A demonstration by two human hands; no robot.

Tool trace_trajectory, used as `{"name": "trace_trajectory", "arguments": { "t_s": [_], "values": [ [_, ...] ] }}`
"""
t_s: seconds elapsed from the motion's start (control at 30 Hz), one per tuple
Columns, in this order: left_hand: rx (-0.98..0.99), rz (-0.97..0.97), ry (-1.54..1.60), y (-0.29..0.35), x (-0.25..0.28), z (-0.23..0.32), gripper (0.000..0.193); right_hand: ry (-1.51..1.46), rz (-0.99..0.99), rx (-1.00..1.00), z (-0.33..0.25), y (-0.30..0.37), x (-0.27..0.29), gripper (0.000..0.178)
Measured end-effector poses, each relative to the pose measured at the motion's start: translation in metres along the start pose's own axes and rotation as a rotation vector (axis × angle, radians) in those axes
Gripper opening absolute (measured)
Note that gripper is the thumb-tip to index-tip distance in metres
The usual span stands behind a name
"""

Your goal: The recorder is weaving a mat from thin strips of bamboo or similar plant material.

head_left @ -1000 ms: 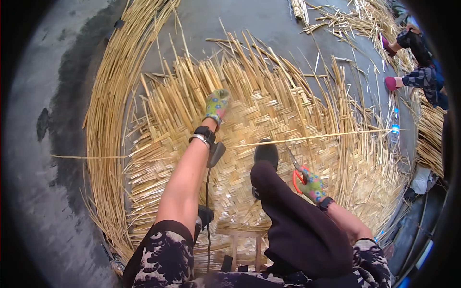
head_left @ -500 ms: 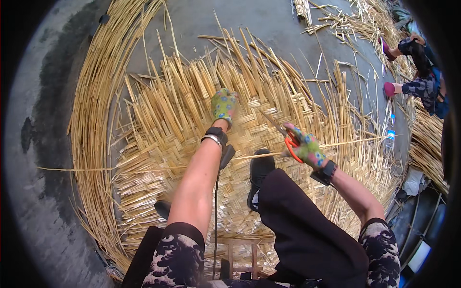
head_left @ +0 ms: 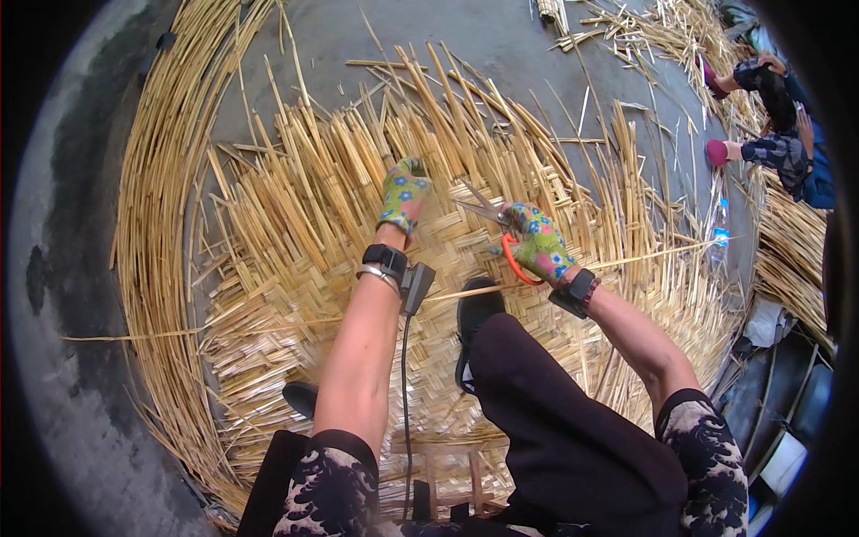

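A large mat (head_left: 447,340) of flattened straw-coloured reed strips in a zigzag weave lies on the floor around my feet. At its far edge, loose reed ends (head_left: 335,166) stick out unevenly. My left hand (head_left: 404,195), in a green flowered glove, is closed on reed strips there; its fingertips are hidden. Just to its right, my right hand (head_left: 539,243), in a matching glove, holds scissors (head_left: 512,258) with orange handles. Their blades are spread and point left toward my left hand, above the weave. One long thin strip (head_left: 662,255) lies across the mat.
Long bundled reeds (head_left: 161,197) curve along the left side. My dark shoe (head_left: 479,313) rests on the mat. At right are a plastic bottle (head_left: 720,234), another person's legs (head_left: 774,148), and more reed piles (head_left: 792,268). A black cable (head_left: 407,385) hangs by my left forearm.
My right hand has moved left and slightly away from me with the scissors, nearer my left hand. The blades now show spread apart. The whole view has shifted slightly.
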State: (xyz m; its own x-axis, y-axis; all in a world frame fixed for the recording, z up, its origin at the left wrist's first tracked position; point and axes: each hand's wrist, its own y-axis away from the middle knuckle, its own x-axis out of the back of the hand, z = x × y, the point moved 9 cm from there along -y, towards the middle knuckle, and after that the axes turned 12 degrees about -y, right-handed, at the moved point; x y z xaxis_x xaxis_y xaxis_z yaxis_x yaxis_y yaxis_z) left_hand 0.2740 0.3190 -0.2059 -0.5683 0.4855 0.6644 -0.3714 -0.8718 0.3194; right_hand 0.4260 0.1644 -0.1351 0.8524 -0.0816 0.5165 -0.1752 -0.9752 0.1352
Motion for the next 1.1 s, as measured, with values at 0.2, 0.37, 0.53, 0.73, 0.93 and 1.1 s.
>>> {"name": "trace_trajectory", "arguments": {
  "t_s": [0.2,0.37,0.53,0.73,0.93,1.1],
  "values": [
    [-0.026,0.104,0.141,0.008,0.013,0.006,0.036,0.182,-0.023,0.007,-0.011,-0.013,-0.005,0.026],
    [0.018,-0.163,0.532,0.007,0.008,0.015,0.037,0.257,-0.11,-0.008,-0.004,-0.021,-0.021,0.04],
    [-0.07,0.031,0.342,0.014,0.035,0.028,0.037,0.298,-0.072,0.177,-0.01,-0.03,-0.03,0.026],
    [-0.055,-0.191,0.046,0.015,0.035,0.046,0.04,0.343,-0.208,0.102,-0.006,-0.036,-0.039,0.041],
    [-0.159,-0.004,0.324,0.018,0.04,0.05,0.025,0.351,-0.277,0.023,0.009,-0.035,-0.046,0.032],
    [-0.16,-0.029,0.17,0.009,0.031,0.04,0.025,0.406,-0.243,0.02,-0.006,-0.033,-0.045,0.025]
  ]
}}
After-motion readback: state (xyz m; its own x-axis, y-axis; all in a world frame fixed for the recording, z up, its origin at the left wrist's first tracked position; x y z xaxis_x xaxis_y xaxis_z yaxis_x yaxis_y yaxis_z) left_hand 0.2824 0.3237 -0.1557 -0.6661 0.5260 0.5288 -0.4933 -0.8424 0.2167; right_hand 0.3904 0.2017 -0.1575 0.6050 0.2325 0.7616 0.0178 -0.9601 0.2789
